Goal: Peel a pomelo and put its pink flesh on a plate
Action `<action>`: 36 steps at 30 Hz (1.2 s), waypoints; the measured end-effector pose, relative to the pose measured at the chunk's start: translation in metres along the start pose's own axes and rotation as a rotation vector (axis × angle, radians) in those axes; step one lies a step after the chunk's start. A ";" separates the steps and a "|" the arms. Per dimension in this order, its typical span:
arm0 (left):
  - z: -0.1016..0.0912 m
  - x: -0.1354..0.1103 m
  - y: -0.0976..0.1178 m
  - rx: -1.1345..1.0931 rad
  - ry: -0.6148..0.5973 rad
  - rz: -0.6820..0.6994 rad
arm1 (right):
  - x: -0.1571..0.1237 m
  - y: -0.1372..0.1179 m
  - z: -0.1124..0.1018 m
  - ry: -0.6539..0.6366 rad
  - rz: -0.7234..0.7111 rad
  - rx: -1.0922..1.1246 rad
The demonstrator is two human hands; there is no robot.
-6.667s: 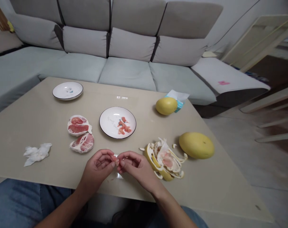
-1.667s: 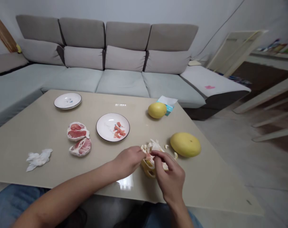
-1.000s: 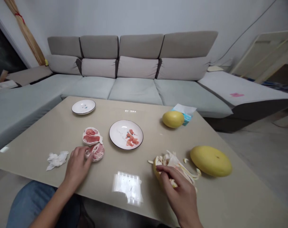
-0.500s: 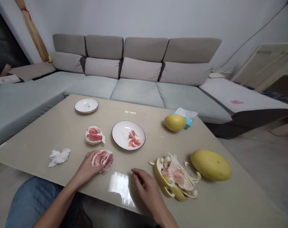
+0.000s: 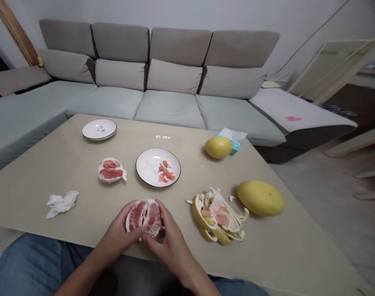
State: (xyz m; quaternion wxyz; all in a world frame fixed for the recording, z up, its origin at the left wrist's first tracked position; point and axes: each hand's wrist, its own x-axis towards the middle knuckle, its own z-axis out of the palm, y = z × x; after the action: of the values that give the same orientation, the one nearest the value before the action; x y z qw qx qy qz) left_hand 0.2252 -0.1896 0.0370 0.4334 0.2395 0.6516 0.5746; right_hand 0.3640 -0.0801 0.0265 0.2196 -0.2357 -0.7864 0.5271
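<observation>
Between both hands is a peeled chunk of red pomelo (image 5: 145,216), its segments facing up and a white seam down its middle. My left hand (image 5: 123,230) is closed round its left side. On the opposite side my right hand (image 5: 167,238) grips it, both thumbs meeting at the near edge. Beyond them a white plate (image 5: 147,172) with a dark rim carries small pieces of red pulp (image 5: 166,172). Another peeled pomelo piece (image 5: 111,170) lies left of that plate. A heap of yellow pomelo peel (image 5: 220,218) with membrane scraps sits to the right.
At the right lies a whole pomelo (image 5: 261,198); a smaller one (image 5: 218,147) rests against a blue tissue pack (image 5: 236,147). Crumpled tissue (image 5: 62,202) is at the left, a second plate (image 5: 99,130) at the far left. A grey sofa (image 5: 171,109) stands behind the table (image 5: 91,213).
My right hand has moved left from beside the peel heap and taken hold of the pomelo chunk. The chunk now sits between both hands. The view has shifted slightly.
</observation>
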 end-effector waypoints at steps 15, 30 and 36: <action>0.020 -0.006 -0.003 0.079 -0.023 0.040 | -0.008 0.001 -0.007 -0.042 0.042 -0.097; 0.014 -0.007 0.007 0.010 -0.041 -0.016 | -0.007 -0.003 -0.022 -0.196 -0.012 -0.141; 0.018 -0.009 0.010 0.076 -0.037 -0.016 | -0.004 0.000 -0.015 -0.178 -0.077 -0.182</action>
State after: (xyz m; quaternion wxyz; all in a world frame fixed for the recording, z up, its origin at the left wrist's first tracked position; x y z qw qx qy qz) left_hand 0.2432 -0.1849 0.0495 0.4403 0.2613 0.6668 0.5414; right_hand 0.3761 -0.0711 0.0314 0.1466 -0.1768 -0.8558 0.4635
